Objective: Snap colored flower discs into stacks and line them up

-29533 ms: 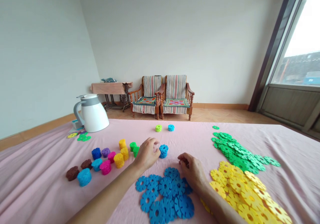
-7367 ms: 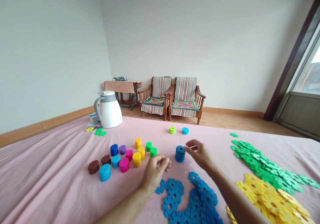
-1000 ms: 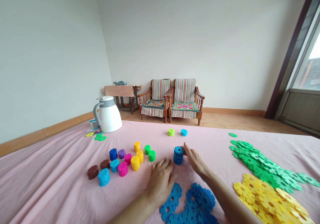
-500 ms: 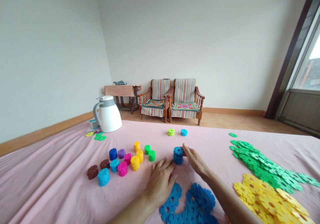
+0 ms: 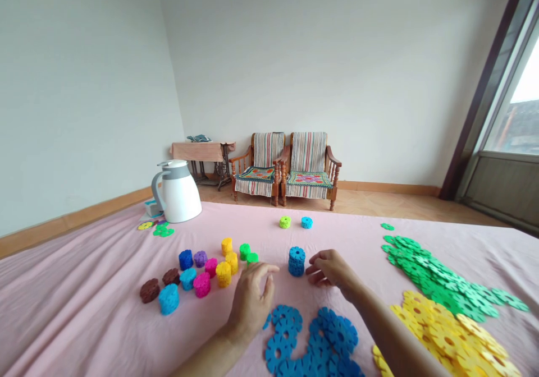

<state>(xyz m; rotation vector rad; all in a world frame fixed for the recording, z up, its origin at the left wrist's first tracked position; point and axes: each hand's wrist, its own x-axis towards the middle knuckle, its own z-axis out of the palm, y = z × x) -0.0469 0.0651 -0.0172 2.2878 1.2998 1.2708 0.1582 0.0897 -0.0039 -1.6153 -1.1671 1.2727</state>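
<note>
A stack of blue flower-shaped plastic discs (image 5: 297, 261) stands upright on the pink cloth between my hands. My left hand (image 5: 251, 295) is to its left, fingers apart and holding nothing; it partly hides a small green stack (image 5: 252, 258). Just right of the blue stack, my right hand (image 5: 332, 273) hovers with its fingers loosely bent and apart, clear of the stack. Loose blue discs (image 5: 314, 346) lie in a spread heap nearer to me, below both hands.
Several short stacks, such as a magenta one (image 5: 202, 284), stand on the left. Loose green discs (image 5: 433, 276) and yellow discs (image 5: 448, 332) are heaped on the right. A white jug (image 5: 181, 197) stands at the back left. Lime (image 5: 285, 222) and light-blue (image 5: 307, 223) stacks sit farther back.
Both hands have come away from the blue stack: the left moved left and lifted, the right drew slightly to the right. The stack stays standing. The view has shifted a little.
</note>
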